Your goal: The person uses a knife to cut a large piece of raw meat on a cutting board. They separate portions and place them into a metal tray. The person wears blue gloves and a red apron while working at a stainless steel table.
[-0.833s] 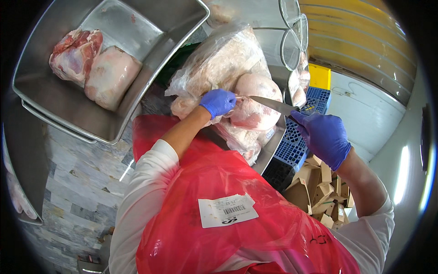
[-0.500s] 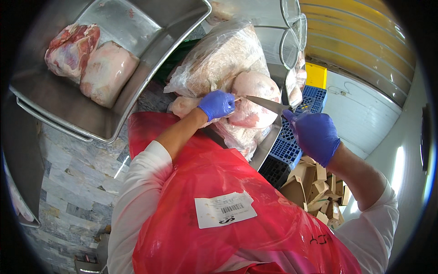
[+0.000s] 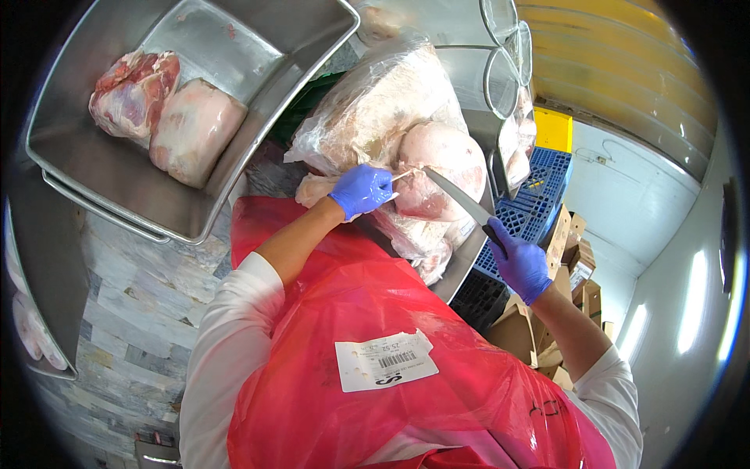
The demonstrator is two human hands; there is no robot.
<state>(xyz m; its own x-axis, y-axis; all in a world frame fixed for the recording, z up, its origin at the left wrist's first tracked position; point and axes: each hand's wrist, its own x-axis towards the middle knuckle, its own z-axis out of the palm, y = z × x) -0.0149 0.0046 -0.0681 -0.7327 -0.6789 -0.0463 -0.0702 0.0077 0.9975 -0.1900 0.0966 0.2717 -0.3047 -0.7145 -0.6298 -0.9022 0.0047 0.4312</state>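
Note:
A large round piece of raw meat [image 3: 439, 150] with pale skin lies in front of me, a pinker face turned toward me. My left hand [image 3: 362, 190], in a blue glove, pinches a thin pale strip [image 3: 401, 175] that stretches to the meat's left side; I cannot tell what it is. In my right hand [image 3: 521, 264], also gloved, is a dark-handled knife [image 3: 459, 197]. Its blade slants up and left across the meat, the tip near the strip's far end. Clear plastic wrap [image 3: 375, 102] covers a bigger pale bulk right behind.
A deep metal tub [image 3: 273, 109] with two meat pieces [image 3: 195, 129] stands at the left. Clear containers [image 3: 469, 70] are at the back. To the right are blue plastic crates [image 3: 539, 187] and cardboard boxes [image 3: 516, 336]. Another metal bin [image 3: 55, 289] shows at the far left.
My right hand has moved down, and the knife now slants more steeply. My left hand has shifted slightly left and down, and more of the pale strip shows. The view has shifted a little.

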